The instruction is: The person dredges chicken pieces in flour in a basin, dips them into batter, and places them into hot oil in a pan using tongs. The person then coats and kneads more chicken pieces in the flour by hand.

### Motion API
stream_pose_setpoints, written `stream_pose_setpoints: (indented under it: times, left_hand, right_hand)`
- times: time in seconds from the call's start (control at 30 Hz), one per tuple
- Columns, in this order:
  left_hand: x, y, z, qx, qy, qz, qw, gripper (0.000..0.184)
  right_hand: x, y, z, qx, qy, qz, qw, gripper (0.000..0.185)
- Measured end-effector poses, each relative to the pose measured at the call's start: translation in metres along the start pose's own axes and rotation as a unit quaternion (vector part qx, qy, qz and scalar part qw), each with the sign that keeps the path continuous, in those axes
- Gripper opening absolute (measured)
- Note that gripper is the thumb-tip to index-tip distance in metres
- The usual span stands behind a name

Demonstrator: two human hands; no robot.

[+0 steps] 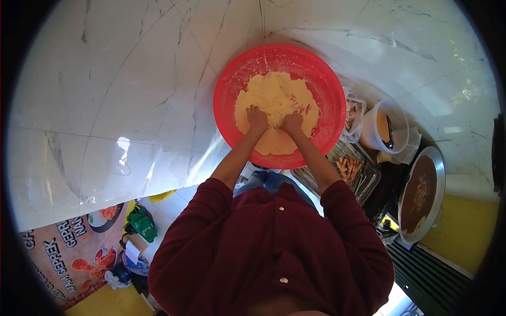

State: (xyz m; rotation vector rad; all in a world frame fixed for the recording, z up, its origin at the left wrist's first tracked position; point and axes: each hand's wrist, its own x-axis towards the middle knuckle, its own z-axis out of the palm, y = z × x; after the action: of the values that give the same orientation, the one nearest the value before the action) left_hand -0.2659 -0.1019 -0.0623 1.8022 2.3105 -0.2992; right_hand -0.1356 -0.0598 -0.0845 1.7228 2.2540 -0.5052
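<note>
A wide red basin [332, 108] holds a broad heap of pale yellow flour [271, 97]. Both hands are inside the basin, at the near part of the heap. My left hand [257, 119] rests on the flour with its fingers apart, and nothing shows in it. To its right, my right hand [291, 122] touches the flour with its fingers pointing down into it; the fingertips are partly hidden, so what it holds cannot be made out. The two hands are a short gap apart.
Right of the basin are a plastic bag of pale pieces [354, 113], a clear tub [373, 129], and a metal tray [369, 181] with fried pieces [349, 168]. Farther right stands a large pan of brown liquid [420, 192]. A printed banner [68, 258] hangs lower left.
</note>
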Motion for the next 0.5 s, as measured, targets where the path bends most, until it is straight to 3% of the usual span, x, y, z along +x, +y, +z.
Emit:
stream_pose_setpoints:
  times: [0.07,0.13,0.2,0.23,0.33,0.4,0.47,0.5]
  left_hand:
    - [0.005,0.001,0.011,0.043,0.007,0.012,0.999,0.025]
    - [0.016,-0.004,0.023,0.071,0.010,0.008,0.997,0.034]
    - [0.027,-0.012,0.038,0.095,0.059,-0.020,0.994,0.035]
    - [0.027,-0.016,0.041,0.118,0.103,-0.047,0.987,0.035]
    - [0.029,-0.031,0.035,0.105,0.034,-0.049,0.993,0.036]
    - [0.022,-0.025,0.022,0.116,0.026,-0.024,0.993,0.036]
    - [0.010,-0.015,0.004,0.129,0.020,0.000,0.992,0.036]
    - [-0.001,-0.006,-0.006,0.067,-0.010,0.020,0.997,0.035]
  right_hand:
    - [-0.002,-0.004,-0.006,0.008,-0.011,0.012,1.000,0.058]
    - [-0.003,-0.001,-0.008,0.015,-0.020,0.024,0.999,0.058]
    - [0.000,0.010,-0.004,-0.034,0.100,0.015,0.994,0.059]
    - [0.007,0.020,-0.004,-0.034,0.098,0.015,0.995,0.059]
    - [0.030,0.058,-0.014,-0.088,0.110,0.034,0.989,0.054]
    - [0.033,0.072,-0.018,-0.125,0.131,0.024,0.983,0.022]
    - [0.026,0.067,-0.007,-0.125,0.129,-0.014,0.984,0.030]
    - [0.024,0.065,-0.001,-0.127,0.125,-0.053,0.982,0.039]
